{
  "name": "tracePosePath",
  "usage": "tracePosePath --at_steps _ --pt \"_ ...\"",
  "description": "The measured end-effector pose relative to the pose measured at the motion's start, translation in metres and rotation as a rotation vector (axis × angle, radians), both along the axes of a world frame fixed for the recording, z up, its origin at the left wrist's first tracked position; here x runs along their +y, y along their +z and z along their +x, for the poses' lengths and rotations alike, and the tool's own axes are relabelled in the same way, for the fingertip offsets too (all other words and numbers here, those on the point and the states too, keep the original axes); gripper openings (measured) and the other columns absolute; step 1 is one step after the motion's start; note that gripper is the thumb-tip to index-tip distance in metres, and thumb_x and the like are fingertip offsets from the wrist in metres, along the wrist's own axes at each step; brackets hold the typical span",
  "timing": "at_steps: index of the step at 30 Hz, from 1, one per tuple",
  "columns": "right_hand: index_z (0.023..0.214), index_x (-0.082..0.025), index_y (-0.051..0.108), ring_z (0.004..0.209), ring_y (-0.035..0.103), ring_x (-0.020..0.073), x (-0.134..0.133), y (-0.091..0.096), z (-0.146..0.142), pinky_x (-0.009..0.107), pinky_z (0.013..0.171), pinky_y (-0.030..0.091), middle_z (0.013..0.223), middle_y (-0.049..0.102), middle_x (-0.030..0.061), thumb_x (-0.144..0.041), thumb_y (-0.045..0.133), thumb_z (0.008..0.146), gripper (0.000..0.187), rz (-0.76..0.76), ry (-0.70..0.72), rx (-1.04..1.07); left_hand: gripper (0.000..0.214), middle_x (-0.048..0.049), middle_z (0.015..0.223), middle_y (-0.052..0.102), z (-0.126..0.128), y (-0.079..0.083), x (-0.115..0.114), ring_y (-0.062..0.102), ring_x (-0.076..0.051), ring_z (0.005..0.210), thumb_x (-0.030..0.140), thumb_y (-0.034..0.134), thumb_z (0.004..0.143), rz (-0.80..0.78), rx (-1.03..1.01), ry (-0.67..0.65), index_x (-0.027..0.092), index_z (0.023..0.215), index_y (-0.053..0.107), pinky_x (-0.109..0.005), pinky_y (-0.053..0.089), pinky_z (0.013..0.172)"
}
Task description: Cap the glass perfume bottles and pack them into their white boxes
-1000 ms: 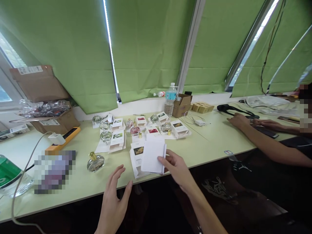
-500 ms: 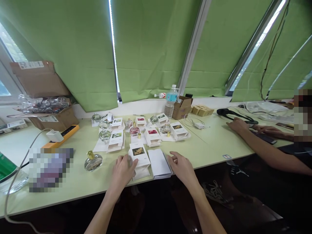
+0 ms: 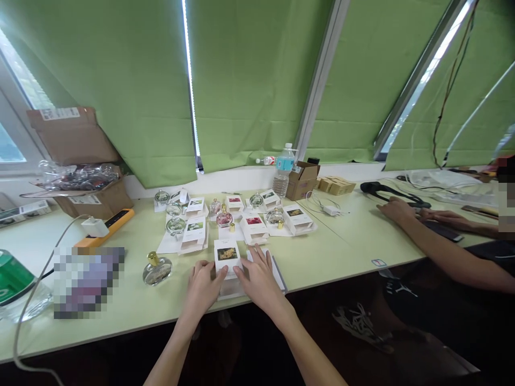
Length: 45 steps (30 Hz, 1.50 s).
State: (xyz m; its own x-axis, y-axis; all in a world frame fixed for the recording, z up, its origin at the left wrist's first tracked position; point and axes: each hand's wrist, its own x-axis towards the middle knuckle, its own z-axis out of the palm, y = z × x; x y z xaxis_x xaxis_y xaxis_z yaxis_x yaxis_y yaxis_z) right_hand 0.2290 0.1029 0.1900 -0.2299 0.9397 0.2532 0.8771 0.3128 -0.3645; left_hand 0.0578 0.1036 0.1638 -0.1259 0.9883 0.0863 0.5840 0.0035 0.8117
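White box (image 3: 227,254) is lying btwn L fingers (image 3: 202,266) & R fingers (image 3: 259,257), touching both, long axis running fwd/back, R sitting spread, L bent, L grip unclear.

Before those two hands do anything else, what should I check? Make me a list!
1. Left hand at the yellow-flower box: ok, it is at the box's left side.
2. Right hand at the box: ok, its thumb is by the right side.
3. White card uncovered: not ok, the right hand hides part of it.
4. Nearest bottle capped: ok, its gold cap is on.
5. Anything inside the yellow-flower box: cannot tell, the pictures don't show it.
6. Other person's hand out of the way: ok, it is far off to the right.
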Motion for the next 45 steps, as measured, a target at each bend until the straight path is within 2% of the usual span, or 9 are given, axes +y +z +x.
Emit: tracePosePath --at_steps 3,8,14,18,25,30,33,41,45 --pt "0.102 -0.014 0.070 0.141 0.025 0.0316 -0.004 0.000 -0.003 0.056 0.115 0.010 0.137 0.051 0.0167 -0.038 0.039 0.096 0.040 -0.020 0.030 0.056 0.051 -0.0143 0.112 0.064 0.000 0.001 -0.004 0.054 -0.035 0.108 0.060 0.056 0.075 0.009 -0.122 -0.006 0.017 0.100 0.068 -0.044 0.038 0.094" --pt "0.117 -0.018 0.063 0.135 0.039 0.0270 -0.016 0.001 -0.007 0.055 0.116 0.008 0.121 0.065 0.0080 -0.032 0.037 0.098 0.036 -0.025 0.120 0.223 0.060 -0.0114 0.098 0.071 -0.005 0.009 -0.015 0.066 -0.024 0.080 0.059 0.054 0.079 -0.050 -0.393 -0.083 0.016 0.122 0.056 -0.033 0.049 0.066" --pt "0.146 -0.029 0.035 0.135 0.039 0.0263 -0.037 0.014 0.003 0.045 0.110 0.035 0.145 0.045 0.0042 -0.042 0.047 0.094 0.055 -0.174 0.302 0.430 0.068 -0.0038 0.101 0.070 -0.014 0.033 -0.039 0.063 -0.013 0.068 0.051 0.063 0.078 -0.188 -0.786 0.057 0.030 0.139 0.042 -0.023 0.045 0.057" --pt "0.134 -0.033 0.053 0.131 0.045 0.0252 -0.043 0.013 0.006 0.042 0.108 0.038 0.140 0.052 0.0015 -0.039 0.050 0.094 0.041 -0.228 0.387 0.499 0.072 0.0000 0.111 0.068 -0.022 0.039 -0.048 0.058 -0.010 0.063 0.047 0.064 0.080 -0.187 -0.815 -0.037 0.039 0.145 0.032 -0.019 0.039 0.049" --pt "0.120 -0.028 0.066 0.098 0.065 0.0220 -0.036 -0.001 -0.002 0.031 0.078 0.057 0.115 0.069 0.0040 -0.033 0.053 0.091 0.032 -0.195 0.342 0.742 0.069 -0.0126 0.125 0.061 -0.030 0.025 -0.059 0.064 -0.027 0.089 0.055 0.061 0.079 -0.222 -0.962 -0.328 0.028 0.140 0.043 -0.034 0.053 0.063" --pt "0.117 -0.024 0.068 0.081 0.067 0.0195 -0.036 -0.004 -0.003 0.030 0.071 0.056 0.102 0.072 0.0043 -0.031 0.058 0.088 0.032 -0.226 0.321 0.806 0.082 -0.0125 0.128 0.060 -0.037 0.014 -0.060 0.060 -0.031 0.107 0.040 0.079 0.066 -0.176 -0.919 -0.407 0.029 0.139 0.043 -0.041 0.050 0.086" --pt "0.116 -0.024 0.069 0.076 0.066 0.0183 -0.037 -0.004 -0.005 0.029 0.067 0.056 0.099 0.073 0.0045 -0.032 0.059 0.088 0.031 -0.249 0.311 0.849 0.078 -0.0121 0.123 0.062 -0.039 0.011 -0.059 0.062 -0.031 0.102 0.041 0.075 0.071 -0.189 -0.886 -0.397 0.029 0.139 0.040 -0.043 0.051 0.083" --pt "0.124 -0.028 0.063 0.099 0.065 0.0222 -0.043 0.004 0.003 0.030 0.074 0.058 0.125 0.063 0.0072 -0.039 0.055 0.090 0.036 -0.303 0.370 0.786 0.062 -0.0075 0.129 0.060 -0.034 0.016 -0.062 0.059 -0.030 0.109 0.051 0.062 0.079 -0.091 -0.658 -0.280 0.026 0.134 0.046 -0.038 0.049 0.089" --pt "0.133 -0.034 0.053 0.123 0.053 0.0298 -0.046 0.006 0.009 0.039 0.089 0.055 0.148 0.040 0.0065 -0.045 0.073 0.075 0.063 -0.358 0.451 0.686 0.056 -0.0062 0.132 0.058 -0.031 0.013 -0.063 0.057 -0.029 0.112 0.053 0.058 0.081 -0.011 -0.650 -0.220 0.026 0.129 0.050 -0.036 0.047 0.091"
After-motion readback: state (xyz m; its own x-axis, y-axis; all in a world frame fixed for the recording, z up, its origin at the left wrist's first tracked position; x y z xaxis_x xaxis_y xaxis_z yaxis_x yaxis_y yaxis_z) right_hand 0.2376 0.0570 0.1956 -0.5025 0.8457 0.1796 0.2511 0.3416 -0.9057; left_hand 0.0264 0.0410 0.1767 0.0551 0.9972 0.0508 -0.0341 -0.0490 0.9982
